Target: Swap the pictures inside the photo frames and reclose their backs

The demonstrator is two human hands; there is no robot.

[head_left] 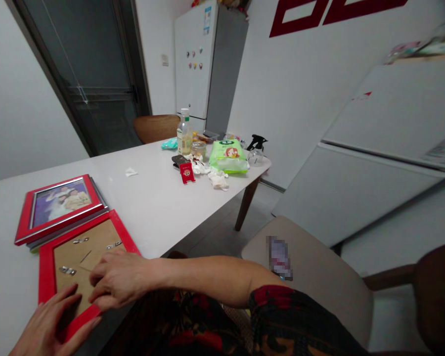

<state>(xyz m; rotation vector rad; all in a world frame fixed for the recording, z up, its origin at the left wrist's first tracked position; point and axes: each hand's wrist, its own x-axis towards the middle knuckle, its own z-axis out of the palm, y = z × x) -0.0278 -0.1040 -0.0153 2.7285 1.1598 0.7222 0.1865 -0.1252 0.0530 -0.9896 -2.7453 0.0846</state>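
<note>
A red picture frame lies face down on the table's near edge, its brown backing board and several metal clips showing. My left hand holds the near rim at the lower left corner, fingers over the rim and thumb along its outer side. Bent over the board near its lower right part is my right hand, closed, with fingertips down by the near rim; whatever is under them is hidden. Just beyond, another red frame with a photo of people faces up on top of a stack.
On the white table stand a bottle, a green wipes pack, a spray bottle, a small red stand and crumpled tissues. A chair with a blurred-out item on its seat is at my right.
</note>
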